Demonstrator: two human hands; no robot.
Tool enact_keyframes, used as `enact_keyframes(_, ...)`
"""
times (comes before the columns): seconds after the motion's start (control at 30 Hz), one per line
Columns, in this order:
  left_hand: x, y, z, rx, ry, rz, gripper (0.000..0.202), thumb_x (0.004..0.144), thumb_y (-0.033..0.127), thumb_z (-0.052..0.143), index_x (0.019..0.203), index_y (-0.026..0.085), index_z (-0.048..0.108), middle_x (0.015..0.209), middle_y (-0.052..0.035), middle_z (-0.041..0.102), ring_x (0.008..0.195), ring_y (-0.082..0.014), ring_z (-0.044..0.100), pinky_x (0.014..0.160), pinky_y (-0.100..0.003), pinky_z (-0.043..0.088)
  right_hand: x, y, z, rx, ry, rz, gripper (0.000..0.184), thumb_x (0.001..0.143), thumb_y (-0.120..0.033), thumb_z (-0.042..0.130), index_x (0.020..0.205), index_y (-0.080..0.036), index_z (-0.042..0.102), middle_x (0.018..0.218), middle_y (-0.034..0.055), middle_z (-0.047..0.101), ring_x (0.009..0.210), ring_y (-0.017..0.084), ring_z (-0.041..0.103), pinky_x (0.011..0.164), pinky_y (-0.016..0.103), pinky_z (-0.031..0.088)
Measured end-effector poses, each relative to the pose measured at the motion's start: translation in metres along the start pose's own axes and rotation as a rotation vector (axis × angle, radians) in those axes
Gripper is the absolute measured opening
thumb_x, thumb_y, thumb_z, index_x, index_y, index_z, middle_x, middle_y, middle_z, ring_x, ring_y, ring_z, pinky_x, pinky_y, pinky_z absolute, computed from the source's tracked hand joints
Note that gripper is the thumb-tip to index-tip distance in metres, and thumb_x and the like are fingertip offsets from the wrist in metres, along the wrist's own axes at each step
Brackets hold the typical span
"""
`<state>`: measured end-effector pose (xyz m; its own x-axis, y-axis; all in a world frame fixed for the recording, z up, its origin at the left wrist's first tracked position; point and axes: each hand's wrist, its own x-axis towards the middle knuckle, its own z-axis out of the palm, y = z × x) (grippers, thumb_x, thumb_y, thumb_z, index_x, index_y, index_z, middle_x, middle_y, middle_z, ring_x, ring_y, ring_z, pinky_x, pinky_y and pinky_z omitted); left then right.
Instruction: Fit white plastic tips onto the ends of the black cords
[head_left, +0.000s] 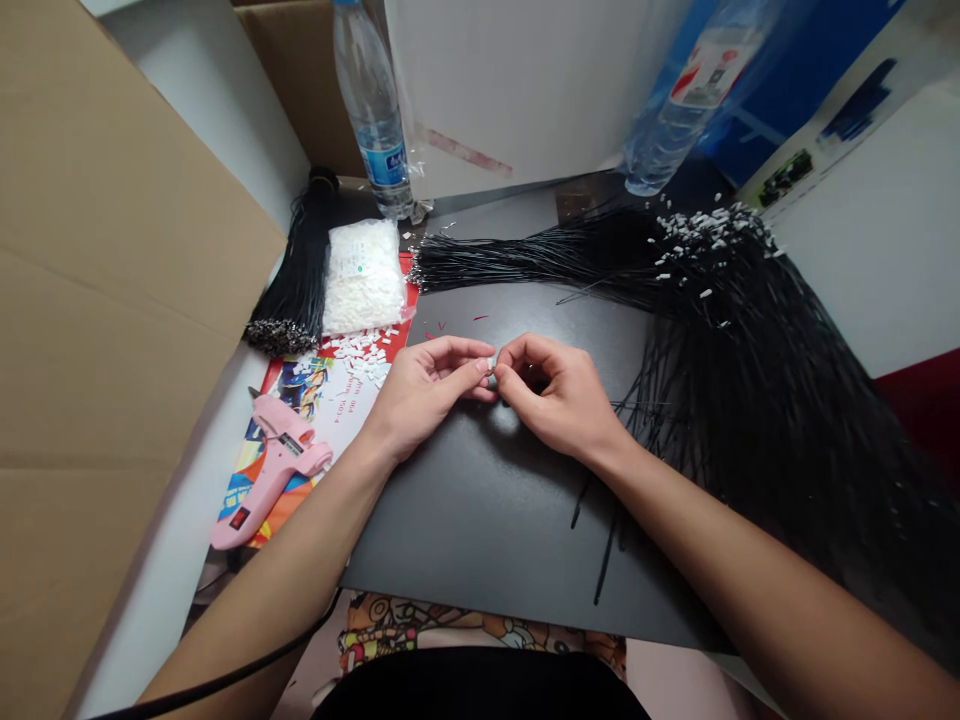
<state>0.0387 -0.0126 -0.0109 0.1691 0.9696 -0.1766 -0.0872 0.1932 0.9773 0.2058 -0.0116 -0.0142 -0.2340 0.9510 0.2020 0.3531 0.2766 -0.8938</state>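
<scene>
Fingertips of the left hand [427, 395] and right hand [555, 400] press together, pinching a small white plastic piece [492, 368] between them above a black mat [480, 520], near a spread of black cords [750, 400]

Tan cardboard [112, 300] rises left of the white tabletop [161, 590], white board [517, 90] behind.

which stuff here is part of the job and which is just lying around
Part of the job: left hand, right hand, white piece, black cords, bag of white pieces.

Probably just lying around: pink glue gun, water bottle, cardboard flap.
</scene>
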Motion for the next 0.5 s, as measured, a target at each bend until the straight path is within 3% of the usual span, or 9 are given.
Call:
enact_keyframes(0.2,-0.0013,0.0026,-0.0032,0.155,-0.065,0.018,0.024,0.08,0.037,0.075,0.079,0.013,0.069,0.074,-0.0015,0.068,0.055,-0.0107,0.063,0.058,-0.025,0.051,-0.0002,-0.0007,-0.0011,-0.003,-0.01,0.014,0.012,0.082,-0.025,0.057,0.074,-0.016,0.061,0.064,-0.0018,0.062,0.054,0.008,0.05,0.051,0.02,0.036)
enact_keyframes(0.5,0.0,-0.0007,0.0009,0.122,-0.048,0.091,0.019,0.08,0.031,0.074,0.077,0.014,0.068,0.068,0.0,0.068,0.063,-0.011,0.064,0.067,-0.024,0.052,0.0004,-0.0013,-0.0003,-0.029,-0.016,0.008,0.012,0.081,-0.024,0.057,0.072,-0.017,0.059,0.061,-0.0023,0.061,0.055,0.008,0.051,0.053,0.02,0.037)
